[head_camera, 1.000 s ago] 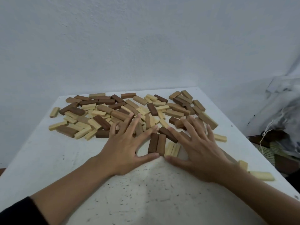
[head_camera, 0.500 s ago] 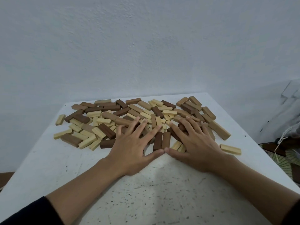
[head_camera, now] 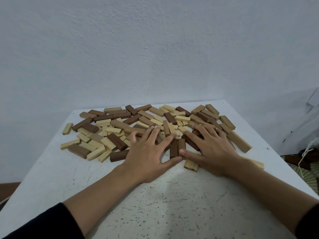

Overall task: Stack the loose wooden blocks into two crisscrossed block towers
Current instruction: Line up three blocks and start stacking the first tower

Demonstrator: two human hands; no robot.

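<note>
Nothing's stacked yet, so you're basically at square one. Closest to you there's just the speckled white table [head_camera: 155, 204] and your forearms. Your left hand [head_camera: 146, 157] and right hand [head_camera: 214, 152] both lie palm-down on the near edge of the block pile [head_camera: 138, 121], fingers spread wide and flat, gripping nothing. Your thumb tips nearly meet at the near end of two dark blocks [head_camera: 177, 148] lying side by side. A couple of pale blocks [head_camera: 190, 165] poke out under your right thumb. Past your fingers every block lies loose and flat in a jumble across the far half of the table, up to the wall [head_camera: 155, 49]. There's one stray pale block [head_camera: 67, 128] off to the left and a long tan block [head_camera: 239, 141] on the right. I'd say you're just raking or sorting here, so both towers are left to build, first layers included. Compared with a second ago, your thumbs have closed in (there was a gap with the pale blocks showing between them), and your hands reach a bit deeper into the pile. The scatter itself looks about the same.
</note>
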